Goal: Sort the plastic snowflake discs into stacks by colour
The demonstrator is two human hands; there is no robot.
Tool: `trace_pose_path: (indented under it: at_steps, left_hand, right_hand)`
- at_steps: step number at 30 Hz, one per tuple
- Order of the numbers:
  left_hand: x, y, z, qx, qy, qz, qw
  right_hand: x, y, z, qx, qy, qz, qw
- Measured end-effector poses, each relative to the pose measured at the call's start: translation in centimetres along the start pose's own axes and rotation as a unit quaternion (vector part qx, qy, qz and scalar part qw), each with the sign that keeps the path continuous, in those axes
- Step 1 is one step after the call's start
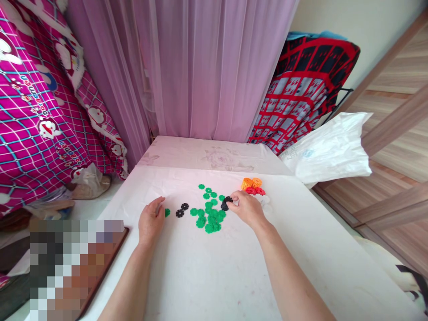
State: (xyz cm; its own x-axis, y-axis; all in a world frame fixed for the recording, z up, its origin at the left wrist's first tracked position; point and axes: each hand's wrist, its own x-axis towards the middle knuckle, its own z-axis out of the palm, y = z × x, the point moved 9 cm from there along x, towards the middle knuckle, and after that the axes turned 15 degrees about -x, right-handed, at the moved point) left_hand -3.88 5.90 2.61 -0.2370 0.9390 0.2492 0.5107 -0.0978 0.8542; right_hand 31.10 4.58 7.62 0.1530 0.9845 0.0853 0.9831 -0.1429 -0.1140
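Near the middle of the table my right hand (248,207) pinches black notched plastic discs (224,205) between thumb and fingertips. Beneath and left of it spreads a loose pile of green notched discs (213,218), some overlapping, others lying singly. My left hand (152,221) rests on the left, its fingers partly stretched and the thumb apart from them. Just beside its fingertips is a single green disc (167,212); whether they touch is unclear. Between that hand and the pile lie black discs (180,213).
Stacked orange discs (247,183), red discs (257,191) and whitish discs (265,199) sit beyond my right hand on the white table (200,276). A white plastic bag (334,147) stands at the right edge. Purple curtains (207,67) hang behind. A blurred, dark-edged object covers the lower left.
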Motion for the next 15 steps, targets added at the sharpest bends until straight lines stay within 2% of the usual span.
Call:
trace_pose_path:
  at_steps: [10, 15]
  left_hand:
    - [-0.1, 0.1, -0.1, -0.003, 0.002, 0.001, 1.000]
    - [0.0, 0.1, -0.1, -0.001, 0.000, -0.001, 1.000]
  right_hand:
    - [0.1, 0.0, 0.5, -0.008, -0.011, -0.002, 1.000]
    - [-0.4, 0.4, -0.6, -0.006, 0.016, 0.004, 1.000]
